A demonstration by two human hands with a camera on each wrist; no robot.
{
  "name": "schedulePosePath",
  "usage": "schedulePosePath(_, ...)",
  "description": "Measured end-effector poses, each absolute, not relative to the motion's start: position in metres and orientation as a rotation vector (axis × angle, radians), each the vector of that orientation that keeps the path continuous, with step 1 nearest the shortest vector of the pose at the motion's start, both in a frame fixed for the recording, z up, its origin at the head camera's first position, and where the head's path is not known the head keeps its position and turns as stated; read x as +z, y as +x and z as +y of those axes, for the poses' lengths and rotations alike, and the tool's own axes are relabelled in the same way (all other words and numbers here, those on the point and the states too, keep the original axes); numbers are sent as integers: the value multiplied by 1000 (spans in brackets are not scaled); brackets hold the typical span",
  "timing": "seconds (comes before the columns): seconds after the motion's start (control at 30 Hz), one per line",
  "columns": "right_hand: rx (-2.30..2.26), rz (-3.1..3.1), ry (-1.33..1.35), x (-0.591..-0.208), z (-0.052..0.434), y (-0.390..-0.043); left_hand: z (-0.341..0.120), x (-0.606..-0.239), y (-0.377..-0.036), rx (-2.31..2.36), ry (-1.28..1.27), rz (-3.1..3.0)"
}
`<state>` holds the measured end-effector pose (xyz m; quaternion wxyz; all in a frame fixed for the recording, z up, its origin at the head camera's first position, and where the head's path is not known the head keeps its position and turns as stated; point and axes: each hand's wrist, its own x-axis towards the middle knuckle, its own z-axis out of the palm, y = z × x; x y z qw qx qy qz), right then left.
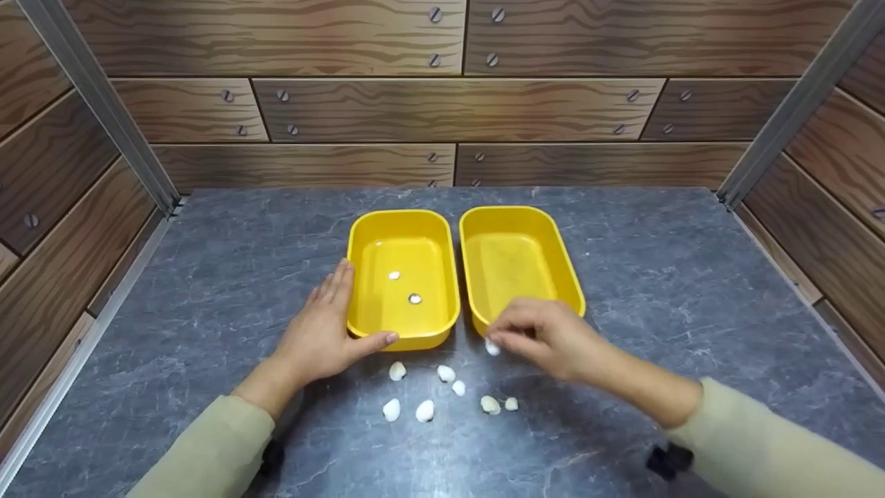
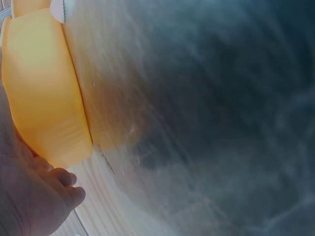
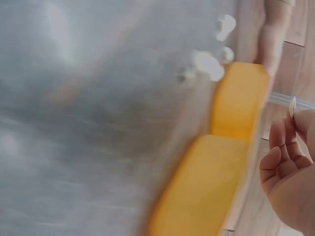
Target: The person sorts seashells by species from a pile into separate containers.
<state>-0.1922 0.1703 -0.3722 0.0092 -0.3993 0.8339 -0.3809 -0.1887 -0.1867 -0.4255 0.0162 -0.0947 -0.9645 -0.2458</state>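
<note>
White shell [image 1: 492, 347] is pinched in the right hand [image 1: 546, 337] grip, its long axis unclear. The left hand [image 1: 323, 333] lies flat-fingered against the left tray [image 1: 364, 235], whose long axis runs 12 to 6. Loose shells [image 1: 446, 373] lie at 6 on the worktop [image 1: 228, 277].

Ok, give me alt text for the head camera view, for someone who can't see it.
A person's right hand pinches a small white shell at the near rim of the right yellow tray, while the left hand rests against the left yellow tray, which holds two shells. Seven more shells lie on the grey table.
</note>
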Motion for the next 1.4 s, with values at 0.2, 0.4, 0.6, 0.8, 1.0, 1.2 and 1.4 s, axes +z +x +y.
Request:
schedulePosePath(0.2,-1215,2674,-1290,-346,139,-217,-187,-427,-190,-750,-291,-3014)
schedulePosePath(0.4,-1262,2739,-1148,-333,110,-246,-187,-424,-191,-748,-289,-3028)
schedulePosePath(0.6,-1299,2737,-877,-334,84,-269,-187,-423,-191,-752,-283,-3037)
schedulePosePath(0.8,-1329,2720,-747,-348,68,-285,-185,-424,-191,-757,-307,-3028)
schedulePosePath(1.0,-1310,2717,-690,-361,54,-291,-183,-423,-190,-765,-311,-3025)
schedulePosePath(1.2,-1299,2720,-669,-365,41,-293,-184,-423,-189,-766,-313,-3014)
schedulePosePath(1.4,-1284,2724,-640,-366,36,-295,-186,-424,-189,-766,-309,-3011)
